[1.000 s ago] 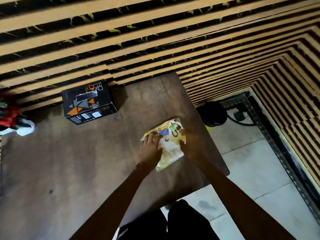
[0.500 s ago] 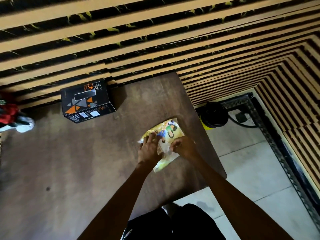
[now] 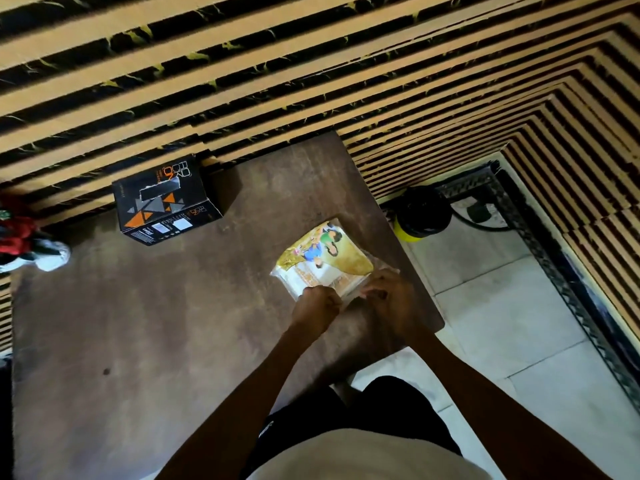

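The striped wall (image 3: 311,64), its tan slats alternating with black marbled bands, is filling the far side of the scene and turning a corner at the right. Below it, one brown counter (image 3: 173,323) is carrying the things. A pale tiled floor (image 3: 502,323) is showing to the right of it.

One black box (image 3: 166,202) is standing at the far edge of the counter, touching the wall. It is showing orange and grey triangles, large orange and white lettering on its top and side, and two small white labels on its near face. The lettering is facing away from the camera and I cannot read it with certainty.

One packet (image 3: 325,261) is lying flat near the counter's right edge, well apart from the box. It is sealed in clear wrapping and is showing a yellow cartoon cover with figures in blue and green. The print on it is too small to read.

One black and yellow round container (image 3: 420,214) is sitting on the floor just right of the counter. One red and white thing (image 3: 24,240) is lying at the far left edge, blurred.

Two hands are working at the packet's near edge. The left hand (image 3: 313,306) is curling its fingers tightly and pinching the wrapping at the near end. The right hand (image 3: 391,299), fingers bent, is gripping the wrapping at the near right corner.
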`<state>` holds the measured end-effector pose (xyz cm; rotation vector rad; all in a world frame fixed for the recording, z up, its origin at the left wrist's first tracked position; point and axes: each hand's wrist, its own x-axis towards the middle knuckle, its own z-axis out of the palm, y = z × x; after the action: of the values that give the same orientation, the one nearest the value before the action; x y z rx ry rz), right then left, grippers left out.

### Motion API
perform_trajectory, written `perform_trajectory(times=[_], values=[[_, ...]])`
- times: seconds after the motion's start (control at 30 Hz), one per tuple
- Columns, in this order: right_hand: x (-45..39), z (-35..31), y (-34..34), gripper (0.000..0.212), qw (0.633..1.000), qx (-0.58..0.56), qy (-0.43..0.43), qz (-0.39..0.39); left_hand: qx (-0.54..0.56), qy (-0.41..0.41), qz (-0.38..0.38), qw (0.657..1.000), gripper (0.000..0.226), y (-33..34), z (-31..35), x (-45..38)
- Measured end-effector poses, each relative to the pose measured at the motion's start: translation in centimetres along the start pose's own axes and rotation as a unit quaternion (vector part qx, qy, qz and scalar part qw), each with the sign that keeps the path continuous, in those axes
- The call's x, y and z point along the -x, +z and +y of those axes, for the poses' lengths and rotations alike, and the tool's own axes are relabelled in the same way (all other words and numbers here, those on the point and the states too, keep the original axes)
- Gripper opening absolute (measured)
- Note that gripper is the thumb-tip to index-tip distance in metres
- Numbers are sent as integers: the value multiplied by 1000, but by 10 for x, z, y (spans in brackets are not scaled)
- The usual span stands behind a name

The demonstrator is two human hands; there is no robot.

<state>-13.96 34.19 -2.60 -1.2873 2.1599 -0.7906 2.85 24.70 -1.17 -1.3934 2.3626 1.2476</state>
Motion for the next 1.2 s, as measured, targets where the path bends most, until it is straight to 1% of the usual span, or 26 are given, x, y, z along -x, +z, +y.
perform_trajectory(times=[0.03,0.07,0.13,0.17,0.23,0.27,0.37,0.43,0.5,0.57,0.6,0.63,0.67,0.7,0.77,0.83,0.87,0.97,1.0,1.07,1.1,1.2], values=[[4,-9,-9,15,1000,15,0,-19,14,-22,13,1000,9,1,1,-1],[8,-19,-17,11,999,25,5,-32,27,-34,25,999,12,2,3,-2],[11,-20,-22,17,999,40,1,-37,37,-39,40,998,25,0,5,-4],[12,-19,-25,19,998,44,-14,-32,55,-41,42,997,25,-2,7,-3],[10,-18,-26,19,996,65,-37,-55,128,-43,31,990,16,-7,8,-2],[11,-17,-27,19,994,77,-50,-61,167,-50,31,984,17,-9,10,-1],[14,-13,-36,20,988,106,-83,-77,234,-65,82,967,22,-12,14,2],[16,-11,-42,22,979,143,-106,-102,255,-76,105,958,26,-12,19,2],[16,-3,-44,21,963,196,-137,-121,243,-76,111,961,25,-13,23,3],[14,6,-40,30,943,246,-127,-187,184,-56,118,974,20,-12,25,4],[13,5,-40,31,932,271,-117,-211,151,-42,128,979,16,-13,28,6],[13,-1,-42,25,930,284,-114,-204,120,-26,143,982,13,-13,31,8],[14,-8,-46,19,937,277,-111,-180,94,-12,158,983,11,-12,34,10],[14,-17,-47,16,951,249,-102,-151,79,0,167,983,9,-12,37,12],[14,-35,-42,21,980,158,-34,-113,67,13,167,984,6,-10,44,17],[12,-45,-29,25,990,62,67,-107,72,11,168,983,6,-6,45,20],[9,-45,-21,28,986,12,119,-112,75,3,171,982,6,-4,46,21],[-6,-38,4,44,951,-101,258,-140,85,-5,183,979,7,-1,48,24],[-9,-34,8,49,931,-148,307,-131,89,-4,183,979,7,1,49,24],[-17,-26,19,55,872,-279,393,-92,97,-5,183,978,7,1,50,25],[-21,-21,23,55,848,-323,410,-85,103,-4,180,978,8,2,50,23],[-28,-22,26,40,821,-358,435,-100,148,18,143,978,11,6,41,20]])
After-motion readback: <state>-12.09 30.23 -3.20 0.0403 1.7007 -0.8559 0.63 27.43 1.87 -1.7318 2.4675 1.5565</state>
